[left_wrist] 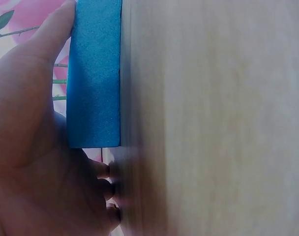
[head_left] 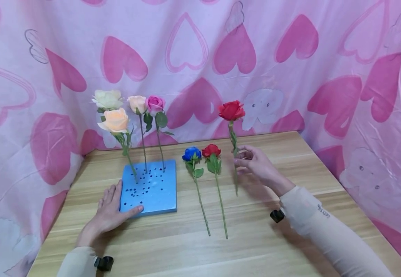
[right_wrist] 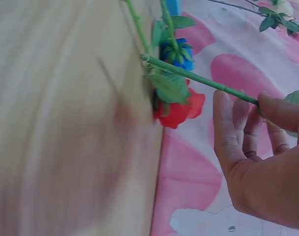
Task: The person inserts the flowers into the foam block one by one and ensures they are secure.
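Observation:
My right hand (head_left: 256, 163) pinches the green stem of a red rose (head_left: 232, 110) between thumb and fingers, holding it upright with the bloom on top. In the right wrist view the stem's cut end (right_wrist: 145, 58) points away from the fingers, clear of the table. My left hand (head_left: 108, 209) rests at the near left corner of a blue foam block (head_left: 159, 200), straight fingers along its side and thumb on its top. The block is full of small holes. Standing in it are a peach rose (head_left: 115, 120), a pale peach rose (head_left: 137, 104) and a pink rose (head_left: 155, 104).
A blue rose (head_left: 191, 154) and another red rose (head_left: 211, 150) lie on the wooden table (head_left: 252, 238), right of the block. A cream-white rose (head_left: 107, 99) shows behind the peach one. Pink heart-patterned cloth (head_left: 193, 100) hangs around the table's back and sides.

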The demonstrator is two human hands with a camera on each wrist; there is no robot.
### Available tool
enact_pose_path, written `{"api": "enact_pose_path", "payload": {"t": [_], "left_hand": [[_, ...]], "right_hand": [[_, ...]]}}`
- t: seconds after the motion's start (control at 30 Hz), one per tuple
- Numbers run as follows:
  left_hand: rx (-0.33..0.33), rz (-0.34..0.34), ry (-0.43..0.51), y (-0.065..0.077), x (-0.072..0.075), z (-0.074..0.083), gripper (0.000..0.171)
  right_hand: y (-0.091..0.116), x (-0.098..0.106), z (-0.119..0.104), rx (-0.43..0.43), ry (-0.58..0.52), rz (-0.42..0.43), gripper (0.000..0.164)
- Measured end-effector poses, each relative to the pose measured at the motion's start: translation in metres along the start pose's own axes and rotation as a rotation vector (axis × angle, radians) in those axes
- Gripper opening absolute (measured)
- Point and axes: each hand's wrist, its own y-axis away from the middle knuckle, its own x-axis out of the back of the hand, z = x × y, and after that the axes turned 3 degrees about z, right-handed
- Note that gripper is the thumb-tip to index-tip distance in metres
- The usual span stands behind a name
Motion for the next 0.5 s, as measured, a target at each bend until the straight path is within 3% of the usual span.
{"api": "enact_pose_path", "payload": {"t": [0.5], "left_hand": [[0.012, -0.007, 0.001, 0.001, 0.001, 0.002, 0.137]], "right_hand": [[-0.010, -0.017, -0.026, 0.085, -0.091, 0.000, 0.039]]}}
